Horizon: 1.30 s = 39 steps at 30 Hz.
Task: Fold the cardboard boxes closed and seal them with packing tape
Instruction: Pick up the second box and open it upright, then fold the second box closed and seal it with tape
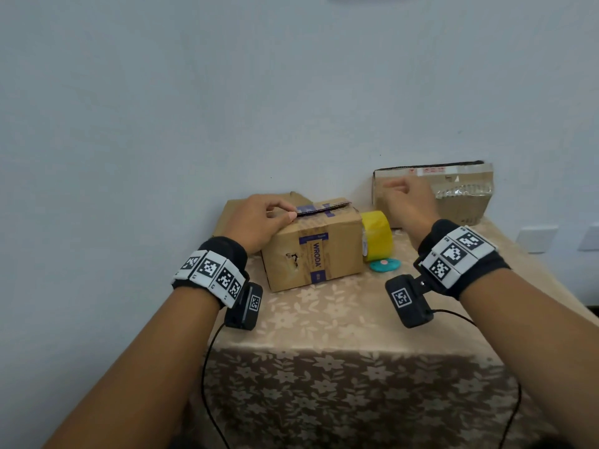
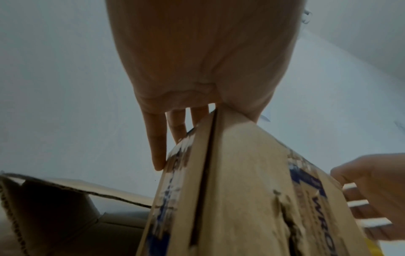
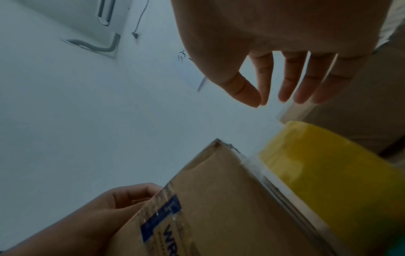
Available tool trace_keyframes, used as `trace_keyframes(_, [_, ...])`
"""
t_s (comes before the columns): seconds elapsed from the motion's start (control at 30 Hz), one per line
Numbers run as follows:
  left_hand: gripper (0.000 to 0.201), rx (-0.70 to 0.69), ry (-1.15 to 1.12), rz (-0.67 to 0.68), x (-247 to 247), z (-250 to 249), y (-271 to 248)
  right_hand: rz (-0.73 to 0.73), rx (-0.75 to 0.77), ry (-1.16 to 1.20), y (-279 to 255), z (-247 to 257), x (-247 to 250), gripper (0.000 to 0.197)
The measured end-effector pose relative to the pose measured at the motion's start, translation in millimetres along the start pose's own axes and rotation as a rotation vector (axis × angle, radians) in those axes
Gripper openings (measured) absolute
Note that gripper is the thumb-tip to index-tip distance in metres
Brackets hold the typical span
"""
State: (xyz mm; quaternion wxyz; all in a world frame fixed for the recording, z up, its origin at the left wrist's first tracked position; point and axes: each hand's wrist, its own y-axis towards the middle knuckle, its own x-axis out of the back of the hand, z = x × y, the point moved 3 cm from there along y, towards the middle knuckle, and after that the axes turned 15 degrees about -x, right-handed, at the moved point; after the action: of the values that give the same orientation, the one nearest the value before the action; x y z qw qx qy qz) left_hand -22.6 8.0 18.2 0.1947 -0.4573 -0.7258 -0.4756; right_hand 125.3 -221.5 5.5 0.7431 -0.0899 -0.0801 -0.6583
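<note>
Table: my floral beige tablecloth-covered table [image 1: 324, 319] carries everything.
Far box: a taped brown cardboard box [image 1: 460, 202] stands at the back right against the wall.
Near box: a brown cardboard box with blue WRODA tape [image 1: 312, 251] sits at centre-left.
Tape: a yellow packing-tape roll [image 1: 377, 234] is just beside its right side.
Left hand: my left hand [image 1: 259, 222] pinches the near box's top flap edge.
Right hand: my right hand [image 1: 406, 202] hovers above the roll, fingers loosely bent, holding nothing.

Tape roll [image 1: 377, 234] just right of front box [image 1: 312, 251]; second box [image 1: 453, 196] behind, rightward.
</note>
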Motion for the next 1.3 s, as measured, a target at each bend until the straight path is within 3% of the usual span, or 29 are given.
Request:
trace_keyframes(0.07, [0.014, -0.01, 0.033, -0.005, -0.9, -2.5, 1.3, 0.057, -0.104, -0.026, 0.9, -12.0, 1.9, 0.02])
trace_keyframes(0.17, [0.015, -0.026, 0.098, -0.008, -4.4, -4.8, 3.0, 0.193, -0.254, -0.043, -1.1, -22.9, -3.9, 0.038])
trace_keyframes(0.23, [0.019, -0.03, 0.121, 0.008, -7.7, -8.6, 1.7, 0.239, -0.289, -0.022, -3.6, -25.1, -8.3, 0.035])
trace_keyframes(0.33, [0.029, -0.034, 0.068, 0.017, -10.6, -12.9, -1.8, 0.253, -0.245, -0.015, -6.2, -26.5, -12.3, 0.036])
trace_keyframes(0.43, [0.055, -0.057, 0.069, 0.079, -10.3, -14.7, -6.5, 0.26, -0.199, 0.042, -8.6, -26.5, -13.7, 0.043])
trace_keyframes(0.57, [0.058, -0.124, 0.179, 0.1, -12.6, -19.2, -4.2, 0.166, -0.113, 0.172, -7.0, -23.5, -2.6, 0.03])
trace_keyframes(0.7, [0.084, -0.178, 0.137, 0.249, -23.0, -10.1, 1.6, 0.09, -0.127, 0.382, -5.3, -16.3, 10.0, 0.024])
trace_keyframes(0.87, [0.085, -0.184, 0.07, 0.473, -28.2, -9.3, -1.3, 0.113, -0.118, 0.544, -10.5, -5.9, 13.4, 0.029])
trace_keyframes(1.17, [0.071, -0.125, 0.065, 0.522, -29.6, -11.1, -0.8, 0.215, -0.058, 0.681, -23.4, 10.2, 4.8, 0.029])
trace_keyframes(1.3, [0.077, -0.11, 0.122, 0.545, -28.9, -12.5, 1.5, 0.213, -0.033, 0.755, -29.8, 10.5, 8.3, 0.032])
